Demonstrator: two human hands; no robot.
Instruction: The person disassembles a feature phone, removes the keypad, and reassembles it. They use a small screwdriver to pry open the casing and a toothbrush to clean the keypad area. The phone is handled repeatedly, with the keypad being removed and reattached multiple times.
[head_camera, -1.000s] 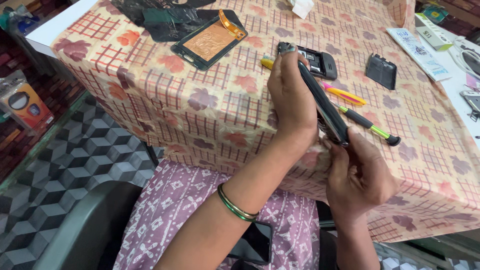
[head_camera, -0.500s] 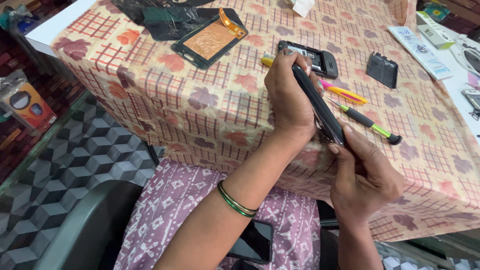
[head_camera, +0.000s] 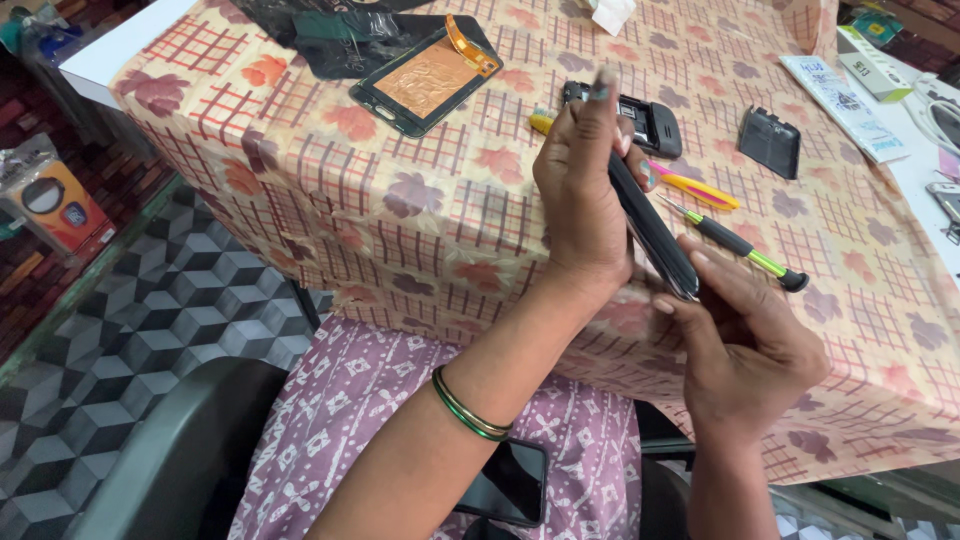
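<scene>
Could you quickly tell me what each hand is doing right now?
Left hand: closed around the upper part of a slim black phone.
Right hand: fingers pinching the phone's lower end.

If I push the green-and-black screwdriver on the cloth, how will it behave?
The screwdriver looks round and thin, so it would probably roll. It seems stiff and light. The tablecloth may slow it a little.
</scene>
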